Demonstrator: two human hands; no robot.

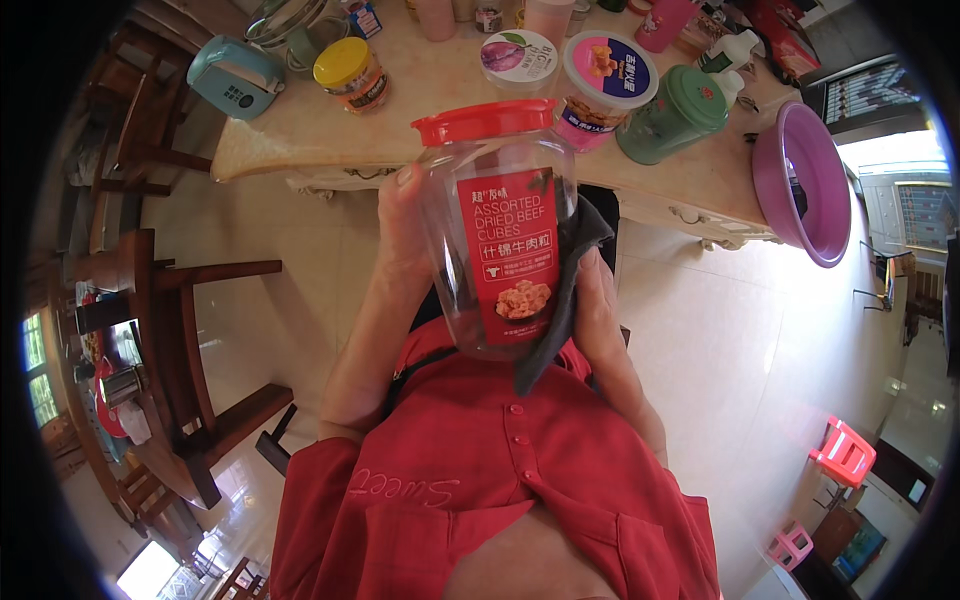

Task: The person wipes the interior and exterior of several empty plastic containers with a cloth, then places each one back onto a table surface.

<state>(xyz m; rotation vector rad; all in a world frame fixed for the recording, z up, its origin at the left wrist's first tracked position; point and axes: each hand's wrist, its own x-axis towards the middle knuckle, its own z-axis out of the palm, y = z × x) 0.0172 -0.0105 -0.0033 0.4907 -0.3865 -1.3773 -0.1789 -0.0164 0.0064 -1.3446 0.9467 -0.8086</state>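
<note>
A transparent plastic jar (442, 247) with a red lid (487, 122) is held upright before my chest, leaning slightly. Its red label (517, 255) bears writing and a picture of food. My left hand (403, 225) grips the jar's left side, the thumb near its shoulder and the other fingers mostly hidden behind it. On the opposite side, my right hand (596, 300) presses a dark grey cloth (559, 322) against the jar. One end of that cloth hangs below the jar's base.
On the table (277, 146) beyond stand a yellow-lidded jar (351, 75), two round tubs, a green canister (671, 112) and a teal container (234, 79). A purple basin (765, 180) sits at the right edge. Wooden chairs (172, 360) are to the left, a red stool (844, 454) to the right.
</note>
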